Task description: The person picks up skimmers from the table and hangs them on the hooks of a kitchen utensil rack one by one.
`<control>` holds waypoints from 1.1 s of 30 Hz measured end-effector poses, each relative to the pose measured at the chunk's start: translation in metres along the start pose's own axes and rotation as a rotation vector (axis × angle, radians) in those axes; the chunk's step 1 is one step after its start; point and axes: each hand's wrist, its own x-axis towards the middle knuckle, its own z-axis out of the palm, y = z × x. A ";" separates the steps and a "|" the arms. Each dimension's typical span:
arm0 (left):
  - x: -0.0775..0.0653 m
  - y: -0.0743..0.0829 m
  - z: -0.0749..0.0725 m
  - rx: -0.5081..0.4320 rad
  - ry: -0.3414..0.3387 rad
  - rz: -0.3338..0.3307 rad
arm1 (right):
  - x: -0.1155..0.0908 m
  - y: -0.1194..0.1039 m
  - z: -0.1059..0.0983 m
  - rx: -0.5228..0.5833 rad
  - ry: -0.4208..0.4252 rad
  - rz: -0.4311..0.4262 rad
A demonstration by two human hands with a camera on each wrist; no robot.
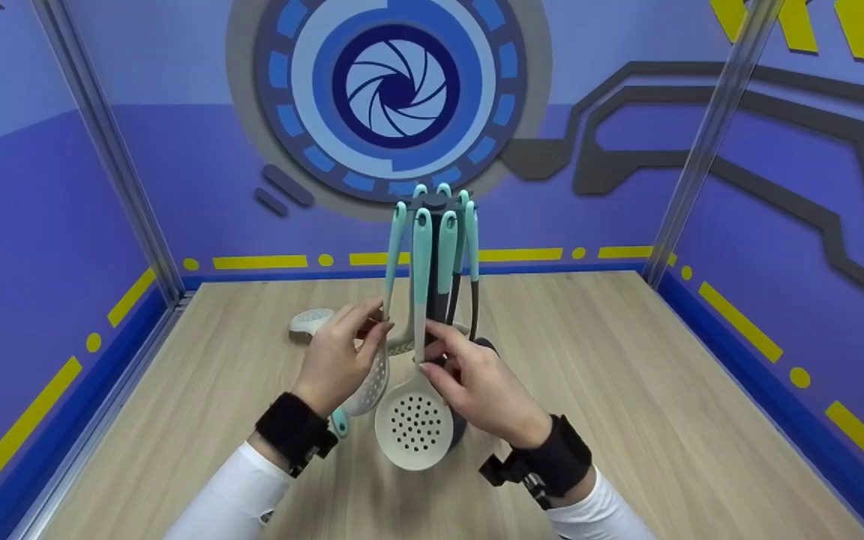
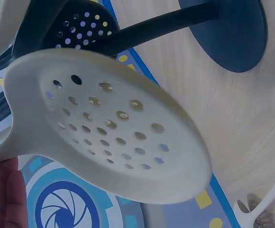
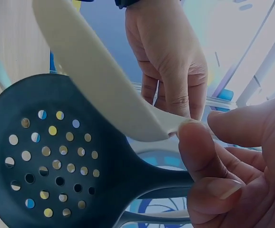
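Note:
A rotating-style utensil stand [image 1: 434, 202] holds several hanging utensils with mint handles. My left hand [image 1: 338, 352] pinches the lower handle of a white slotted spoon [image 1: 369, 390] at the stand's left side; its fingers [image 2: 4, 190] show beside a white neck in the left wrist view. My right hand [image 1: 481, 375] pinches the neck of the white skimmer [image 1: 414, 431] hanging in front, its round perforated head facing me. Behind that skimmer hangs a dark skimmer [image 3: 52, 152], large in the right wrist view.
A white perforated utensil head [image 1: 312, 321] lies on the wooden table [image 1: 612, 420] beyond my left hand. A mint handle end [image 1: 340, 421] rests near my left wrist. Blue patterned panels [image 1: 552, 217] and metal posts [image 1: 702, 150] enclose the table.

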 end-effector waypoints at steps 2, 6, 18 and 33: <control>0.000 0.001 0.001 0.000 -0.007 -0.009 | 0.000 -0.001 -0.001 -0.002 0.004 -0.007; 0.000 0.002 0.003 0.003 -0.019 -0.024 | 0.000 -0.002 -0.002 0.004 0.003 -0.015; -0.002 0.003 0.009 0.004 -0.046 -0.056 | 0.000 -0.001 -0.002 0.027 -0.007 -0.054; -0.004 0.003 0.012 -0.017 -0.050 -0.057 | -0.001 -0.003 0.000 0.107 -0.060 -0.044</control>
